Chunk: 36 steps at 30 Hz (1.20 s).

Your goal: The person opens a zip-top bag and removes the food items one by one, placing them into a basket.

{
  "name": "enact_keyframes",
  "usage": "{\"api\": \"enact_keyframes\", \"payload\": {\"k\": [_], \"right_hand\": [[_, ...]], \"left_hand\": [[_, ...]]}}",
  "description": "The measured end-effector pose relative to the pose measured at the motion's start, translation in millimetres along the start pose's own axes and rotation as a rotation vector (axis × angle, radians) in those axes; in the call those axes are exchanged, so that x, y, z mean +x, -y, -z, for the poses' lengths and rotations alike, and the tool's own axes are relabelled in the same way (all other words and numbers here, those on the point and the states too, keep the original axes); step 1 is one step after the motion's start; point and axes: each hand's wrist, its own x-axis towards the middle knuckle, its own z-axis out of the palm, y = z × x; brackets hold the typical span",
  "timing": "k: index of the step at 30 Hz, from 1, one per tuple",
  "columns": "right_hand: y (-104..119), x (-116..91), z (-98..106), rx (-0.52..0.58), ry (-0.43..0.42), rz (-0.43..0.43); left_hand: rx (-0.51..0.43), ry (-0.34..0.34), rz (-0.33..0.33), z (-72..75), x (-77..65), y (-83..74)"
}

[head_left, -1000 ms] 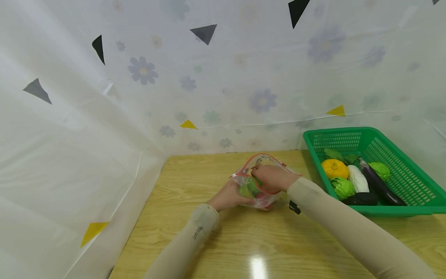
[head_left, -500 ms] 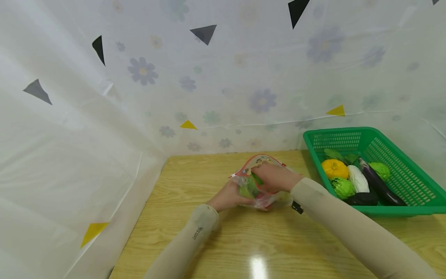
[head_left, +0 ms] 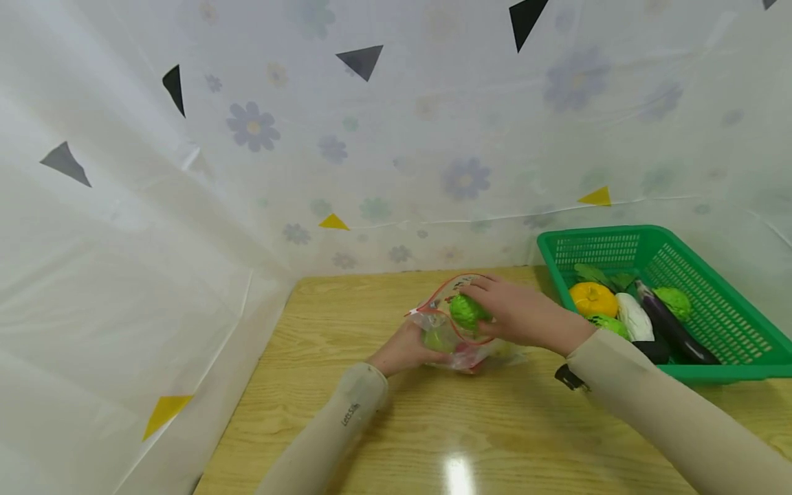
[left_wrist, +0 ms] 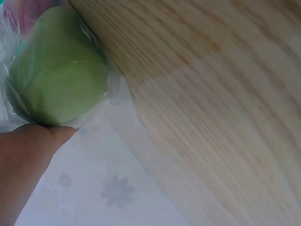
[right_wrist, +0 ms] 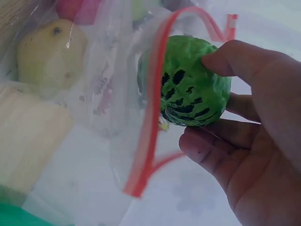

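My left hand [head_left: 405, 350] grips the side of a clear zip bag [head_left: 427, 320] with a red seal, its mouth wide apart. A green pear-shaped fruit [left_wrist: 59, 70] bulges against the plastic above the left thumb. Deeper in the bag sit a pale yellowish fruit [right_wrist: 51, 54] and a pinkish-red item [right_wrist: 80, 9]. My right hand [head_left: 522, 313] pinches a round, wrinkled green vegetable [right_wrist: 190, 82] with dark markings between thumb and fingers. In the head view this vegetable lies within the bag's mouth, and the red seal crosses in front of it in the right wrist view.
A green plastic basket [head_left: 730, 289] stands at the right on the wooden table [head_left: 346, 302]. Inside are a yellow pumpkin [head_left: 592, 300], a long dark eggplant [head_left: 671, 323], a white vegetable [head_left: 634, 316] and round green ones. White flowered sheeting [head_left: 396, 137] hangs behind and at left.
My right hand has drawn back up and to the right out of the bag's depth, bringing the round green vegetable up into the mouth. The left hand stays on the bag.
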Motion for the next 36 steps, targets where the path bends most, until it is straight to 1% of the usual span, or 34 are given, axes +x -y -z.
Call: {"api": "enact_keyframes", "payload": {"k": [3, 5, 9, 11, 13, 16, 20, 24, 27, 31, 36], "right_hand": [[-2.5, -16.9, 13.4, -0.006, -0.055, -0.016], [-5.9, -28.9, 23.5, 0.014, -0.077, -0.041], [-17.3, -55.8, 45.7, 0.061, -0.073, -0.100], [-27.0, -71.8, 54.5, 0.064, -0.059, -0.131], [-39.5, -89.3, 59.0, 0.059, -0.053, -0.161], [-61.3, -115.3, 58.0, 0.017, -0.044, -0.212], [-89.2, -143.6, 50.0, -0.032, -0.020, -0.288], [-118.4, -167.2, 41.0, -0.038, 0.040, -0.372], [-137.4, -182.6, 34.4, -0.051, 0.108, -0.418], [-151.2, -196.5, 26.9, -0.080, 0.176, -0.454], [-160.7, -208.4, 18.3, -0.053, 0.234, -0.484]], "left_hand": [[0.008, -0.008, 0.014, -0.1, -0.3, -0.8], [0.019, -0.015, 0.025, 0.0, -0.4, -1.4], [0.026, -0.025, 0.040, 1.2, -1.5, -3.1], [0.029, -0.031, 0.039, 1.7, -1.8, -3.8], [0.037, -0.031, 0.033, 2.0, -1.9, -4.1], [0.046, -0.024, 0.028, 1.7, -2.0, -3.4], [0.045, -0.019, 0.025, 0.8, -2.6, 0.1], [0.049, -0.021, 0.025, 0.6, -3.2, 3.4], [0.047, -0.020, 0.021, 0.8, -3.6, 3.9], [0.028, -0.023, 0.009, 2.1, -5.3, 2.2], [0.024, -0.026, 0.003, 3.7, -5.8, 1.5]]}}
